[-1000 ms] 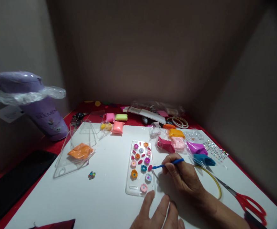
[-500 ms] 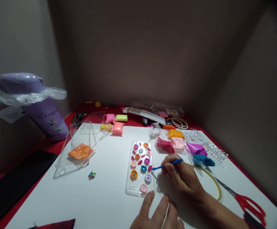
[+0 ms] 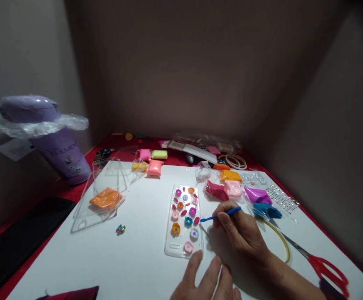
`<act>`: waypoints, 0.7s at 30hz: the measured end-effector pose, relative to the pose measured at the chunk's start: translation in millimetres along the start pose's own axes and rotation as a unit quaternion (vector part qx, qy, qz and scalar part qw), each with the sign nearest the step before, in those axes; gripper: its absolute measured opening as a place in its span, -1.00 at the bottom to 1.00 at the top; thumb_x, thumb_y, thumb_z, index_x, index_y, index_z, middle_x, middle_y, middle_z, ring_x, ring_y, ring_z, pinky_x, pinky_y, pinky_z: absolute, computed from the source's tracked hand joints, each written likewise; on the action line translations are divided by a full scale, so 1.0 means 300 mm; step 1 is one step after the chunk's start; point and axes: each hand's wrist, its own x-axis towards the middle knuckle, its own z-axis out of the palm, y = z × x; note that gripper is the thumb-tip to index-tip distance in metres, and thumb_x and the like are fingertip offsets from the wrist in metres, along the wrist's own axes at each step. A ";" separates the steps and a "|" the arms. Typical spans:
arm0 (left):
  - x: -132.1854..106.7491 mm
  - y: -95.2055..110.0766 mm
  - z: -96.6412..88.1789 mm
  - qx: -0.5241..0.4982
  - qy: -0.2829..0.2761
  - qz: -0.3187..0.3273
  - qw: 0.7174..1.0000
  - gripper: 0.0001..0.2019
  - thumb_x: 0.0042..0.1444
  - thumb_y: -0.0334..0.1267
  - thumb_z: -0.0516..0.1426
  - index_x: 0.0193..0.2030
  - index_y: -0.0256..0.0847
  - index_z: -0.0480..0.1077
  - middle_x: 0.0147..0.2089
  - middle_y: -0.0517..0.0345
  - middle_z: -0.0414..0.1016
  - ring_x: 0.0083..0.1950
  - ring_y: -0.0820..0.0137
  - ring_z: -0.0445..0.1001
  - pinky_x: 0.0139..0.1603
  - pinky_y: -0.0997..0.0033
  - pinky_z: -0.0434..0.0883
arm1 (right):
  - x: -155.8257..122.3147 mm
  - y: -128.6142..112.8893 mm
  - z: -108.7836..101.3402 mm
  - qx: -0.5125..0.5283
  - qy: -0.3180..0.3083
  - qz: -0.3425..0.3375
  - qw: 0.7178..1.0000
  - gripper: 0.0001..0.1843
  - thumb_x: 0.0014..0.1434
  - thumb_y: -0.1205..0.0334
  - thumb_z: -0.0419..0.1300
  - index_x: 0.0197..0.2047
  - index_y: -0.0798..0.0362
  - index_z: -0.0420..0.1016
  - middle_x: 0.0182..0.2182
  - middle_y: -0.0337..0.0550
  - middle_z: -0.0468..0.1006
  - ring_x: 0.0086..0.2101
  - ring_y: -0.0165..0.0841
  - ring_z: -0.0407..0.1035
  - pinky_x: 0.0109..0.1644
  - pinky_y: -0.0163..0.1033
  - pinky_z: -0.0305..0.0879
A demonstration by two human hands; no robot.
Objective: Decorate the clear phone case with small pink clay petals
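Observation:
A clear phone case (image 3: 181,246) lies in the middle of the white board (image 3: 131,258), dotted with small clay flowers and red leaves. My right hand (image 3: 240,231) pinches a thin blue modelling tool (image 3: 220,215), its tip touching a red leaf at the case's right edge. My left hand (image 3: 206,281) rests flat at the bottom edge, fingers spread, one fingertip against the case's near corner.
Bags of clay (image 3: 231,188) in red, pink, orange, magenta and blue lie right of the case. Red scissors (image 3: 325,264) and a yellow ring (image 3: 278,237) sit far right. An orange clay bag (image 3: 106,198) on clear cases and a purple container (image 3: 53,141) stand left.
Almost nothing has changed: the blue tool's tip has shifted very slightly at the case's right edge. My left hand has stayed in place.

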 end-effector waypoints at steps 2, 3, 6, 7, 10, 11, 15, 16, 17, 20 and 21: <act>-0.001 -0.001 0.000 0.002 -0.001 0.001 1.000 -0.83 0.27 -0.38 0.04 -0.26 -0.19 0.45 -0.27 0.25 0.60 -0.16 0.42 0.56 0.14 0.25 0.36 | 0.001 0.002 0.002 0.000 0.000 -0.005 1.000 -0.78 0.38 0.19 -0.02 -0.30 0.00 0.33 -0.50 -0.29 0.42 -0.50 -0.45 0.33 -0.42 -0.35 0.24; -0.002 -0.001 0.001 0.002 -0.002 -0.002 1.000 -0.83 0.27 -0.37 0.03 -0.25 -0.19 0.46 -0.26 0.25 0.60 -0.16 0.43 0.56 0.13 0.26 0.38 | 0.002 0.001 0.004 0.001 0.001 -0.001 1.000 -0.78 0.38 0.19 -0.02 -0.30 0.00 0.33 -0.50 -0.29 0.42 -0.50 -0.45 0.33 -0.42 -0.35 0.24; -0.009 0.003 0.005 -0.001 -0.008 -0.012 1.000 -0.81 0.28 -0.36 0.02 -0.25 -0.19 0.46 -0.24 0.26 0.60 -0.13 0.44 0.56 0.07 0.31 0.41 | -0.001 -0.003 0.012 0.014 0.008 0.023 1.000 -0.78 0.38 0.18 -0.01 -0.30 0.00 0.33 -0.51 -0.30 0.42 -0.52 -0.45 0.32 -0.43 -0.35 0.24; -0.011 0.004 0.007 -0.002 -0.009 -0.013 1.000 -0.81 0.28 -0.36 0.02 -0.25 -0.19 0.46 -0.24 0.26 0.60 -0.13 0.44 0.56 0.06 0.32 0.42 | -0.002 -0.005 0.014 0.020 0.012 0.030 0.999 -0.78 0.38 0.17 -0.01 -0.30 0.00 0.32 -0.51 -0.30 0.42 -0.53 -0.45 0.32 -0.43 -0.34 0.25; -0.014 0.010 0.014 0.002 0.004 -0.012 1.000 -0.81 0.28 -0.36 0.03 -0.27 -0.20 0.47 -0.26 0.24 0.60 -0.15 0.42 0.56 0.07 0.29 0.43 | -0.005 -0.008 0.014 0.021 0.016 0.031 0.999 -0.78 0.38 0.16 -0.01 -0.30 0.00 0.33 -0.51 -0.29 0.42 -0.52 -0.43 0.32 -0.43 -0.34 0.25; -0.014 0.011 0.016 0.005 0.009 -0.014 1.000 -0.81 0.28 -0.36 0.03 -0.27 -0.21 0.47 -0.26 0.24 0.60 -0.16 0.42 0.57 0.08 0.28 0.42 | -0.006 -0.007 0.012 0.018 0.016 0.028 0.999 -0.78 0.38 0.16 -0.01 -0.30 0.00 0.33 -0.50 -0.28 0.42 -0.51 -0.43 0.32 -0.43 -0.33 0.24; -0.012 0.012 0.016 0.004 0.013 -0.010 1.000 -0.77 0.30 -0.38 0.00 -0.27 -0.21 0.47 -0.27 0.24 0.60 -0.16 0.42 0.56 0.12 0.25 0.38 | -0.002 -0.001 0.008 0.016 0.014 0.019 1.000 -0.78 0.37 0.16 -0.01 -0.31 0.00 0.33 -0.51 -0.27 0.42 -0.52 -0.42 0.33 -0.44 -0.33 0.25; -0.012 0.012 0.016 0.002 0.011 -0.009 1.000 -0.77 0.30 -0.38 0.00 -0.27 -0.21 0.48 -0.27 0.24 0.60 -0.16 0.42 0.56 0.13 0.25 0.38 | -0.001 0.001 0.008 0.017 0.013 0.021 1.000 -0.78 0.37 0.16 -0.01 -0.31 0.00 0.33 -0.51 -0.27 0.42 -0.52 -0.42 0.33 -0.44 -0.32 0.26; -0.013 0.011 0.017 0.002 0.009 -0.008 1.000 -0.78 0.30 -0.37 0.01 -0.27 -0.22 0.47 -0.27 0.23 0.60 -0.16 0.42 0.56 0.14 0.26 0.38 | -0.001 0.001 0.008 0.018 0.011 0.024 0.999 -0.78 0.37 0.16 0.00 -0.30 0.00 0.33 -0.51 -0.27 0.42 -0.52 -0.42 0.33 -0.44 -0.32 0.26; -0.018 0.011 0.021 0.008 0.011 -0.009 1.000 -0.82 0.28 -0.35 0.04 -0.27 -0.22 0.47 -0.26 0.24 0.60 -0.15 0.43 0.56 0.19 0.25 0.34 | 0.000 0.001 0.008 0.022 0.006 0.033 0.999 -0.78 0.38 0.15 -0.01 -0.29 0.00 0.34 -0.52 -0.27 0.42 -0.52 -0.41 0.33 -0.44 -0.32 0.26; -0.019 0.011 0.023 0.010 0.013 -0.012 1.000 -0.83 0.28 -0.34 0.05 -0.27 -0.22 0.47 -0.26 0.24 0.60 -0.15 0.43 0.56 0.21 0.24 0.32 | 0.000 0.001 0.007 0.022 0.006 0.031 0.999 -0.78 0.38 0.14 -0.01 -0.29 0.00 0.34 -0.51 -0.27 0.43 -0.52 -0.41 0.34 -0.44 -0.32 0.26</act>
